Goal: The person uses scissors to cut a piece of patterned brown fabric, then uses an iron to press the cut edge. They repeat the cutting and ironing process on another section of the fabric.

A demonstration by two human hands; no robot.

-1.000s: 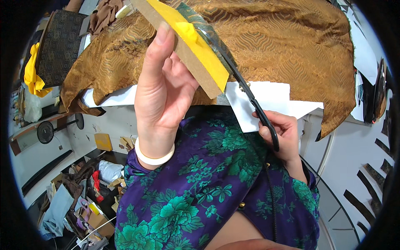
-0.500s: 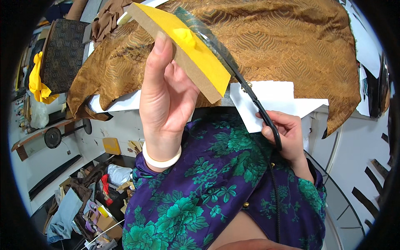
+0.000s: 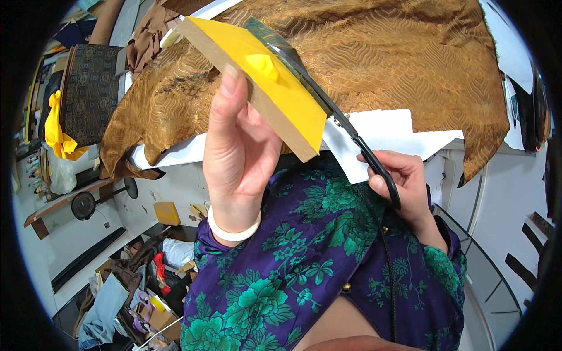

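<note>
My left hand point(image 3: 240, 140) is raised and grips a brown cardboard piece faced with yellow fabric point(image 3: 263, 76), thumb pressed on its brown edge. A small yellow bump stands out in the middle of that face. In my right hand point(image 3: 401, 181) are black-handled scissors point(image 3: 357, 140), fingers round the handle. Their blades run up along the far right edge of the yellow-faced piece. A strip of dark greenish material point(image 3: 263, 32) shows behind the upper end of the blades. Whether the blades touch the piece I cannot tell.
Brown-gold patterned fabric point(image 3: 386, 58) covers the table, with white paper point(image 3: 380, 131) at its near edge. At left lie a dark patterned panel point(image 3: 91, 88) and a crumpled yellow cloth point(image 3: 58, 131). Scraps and cloth point(image 3: 105, 310) are heaped low on the left.
The blades and the yellow-faced piece stay together, with the piece slightly lower in the view. The whole view has shifted a little; both hands keep their holds.
</note>
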